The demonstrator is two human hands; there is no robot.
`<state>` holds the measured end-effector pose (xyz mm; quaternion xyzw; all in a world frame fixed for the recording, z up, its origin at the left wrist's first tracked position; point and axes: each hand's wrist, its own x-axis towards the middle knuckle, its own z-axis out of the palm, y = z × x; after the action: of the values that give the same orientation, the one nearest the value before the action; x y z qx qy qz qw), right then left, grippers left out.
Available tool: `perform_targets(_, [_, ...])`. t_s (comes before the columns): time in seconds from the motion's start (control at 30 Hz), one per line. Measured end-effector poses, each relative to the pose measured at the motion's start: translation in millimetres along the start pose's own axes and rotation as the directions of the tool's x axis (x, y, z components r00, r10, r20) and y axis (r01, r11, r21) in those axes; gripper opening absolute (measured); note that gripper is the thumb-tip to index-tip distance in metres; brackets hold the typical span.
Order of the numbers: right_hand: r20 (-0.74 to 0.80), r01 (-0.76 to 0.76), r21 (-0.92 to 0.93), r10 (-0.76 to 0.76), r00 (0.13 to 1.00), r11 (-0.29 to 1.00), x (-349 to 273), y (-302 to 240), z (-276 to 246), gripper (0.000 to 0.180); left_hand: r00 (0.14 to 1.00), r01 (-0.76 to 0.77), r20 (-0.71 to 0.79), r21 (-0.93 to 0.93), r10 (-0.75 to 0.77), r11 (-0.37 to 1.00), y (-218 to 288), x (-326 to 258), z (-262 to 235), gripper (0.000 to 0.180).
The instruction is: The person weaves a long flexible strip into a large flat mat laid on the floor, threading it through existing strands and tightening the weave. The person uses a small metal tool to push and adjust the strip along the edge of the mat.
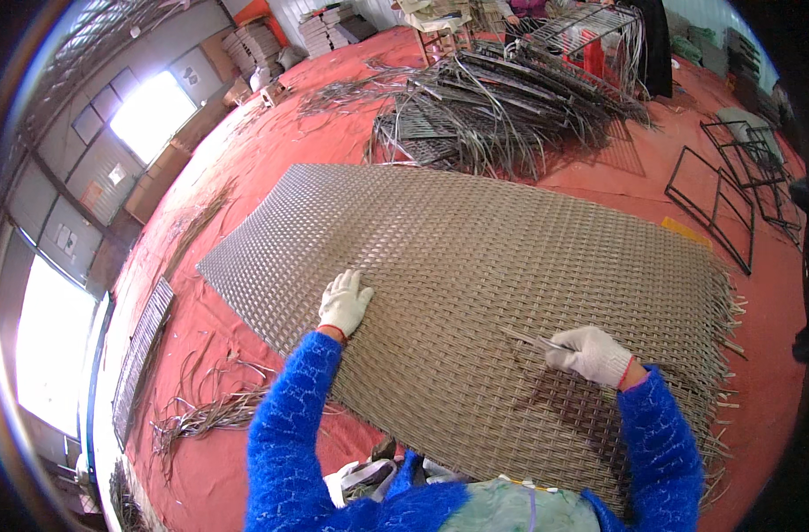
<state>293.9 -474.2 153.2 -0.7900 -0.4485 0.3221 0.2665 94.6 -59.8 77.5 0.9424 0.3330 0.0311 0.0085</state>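
a: where's the woven panel [440,257] sitting, and how are the hands placed?

b: it's spread out right in front of the person, over the red floor covering [271,177]. whether it's propped up underneath can't be made out. the gloved left hand [345,303] is laid palm down on it, fingers loosely spread, nothing gripped. the gloved right hand [590,355] is curled snugly round a slim metal tool [533,340], scissors maybe, tip pointed left. whether the panel is touched by that tip can't be seen.

a: so what could get messed up?

b: a good strand could be nicked, imo, if the tip is dipped at a bad angle. the panel could get shifted too if it's pressed too lightly by the left hand. and the loose ends [728,328] on the right edge could be snagged by the blue sleeve [661,443] and tugged out.

a: anything else around?

b: loose strips [218,412] are scattered at left, a dark heap [493,115] is piled past the far edge, and black metal frames [715,208] are parked at right.
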Motion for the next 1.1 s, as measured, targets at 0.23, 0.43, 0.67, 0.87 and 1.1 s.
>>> perform_targets(0.23, [-0.068, 0.368, 0.559, -0.401, 0.913, 0.743, 52, -4, 30, 0.015, 0.938, -0.331, 0.099, -0.042, 0.333, 0.943, 98, -50, -6, 0.067])
perform_targets(0.43, [-0.072, 0.325, 0.422, -0.326, 0.943, 0.847, 64, -6, 42, 0.020, 0.947, -0.263, 0.155, -0.125, 0.281, 0.957, 114, -22, -1, 0.067])
perform_targets(0.67, [-0.103, 0.107, 0.138, -0.093, 0.990, 0.985, 56, -7, 43, 0.032, 0.994, -0.087, 0.064, -0.019, 0.088, 0.996, 85, -22, -9, 0.069])
perform_targets(0.87, [-0.139, 0.068, 0.311, -0.026, 0.990, 0.948, 57, -10, 44, 0.028, 0.994, 0.042, 0.098, 0.072, -0.049, 0.997, 50, -6, 8, 0.071])
perform_targets(1.1, [-0.269, 0.160, 0.549, -0.008, 0.963, 0.821, 65, 3, 46, 0.024, 0.994, 0.107, 0.024, 0.039, -0.108, 0.994, 60, 18, 31, 0.067])
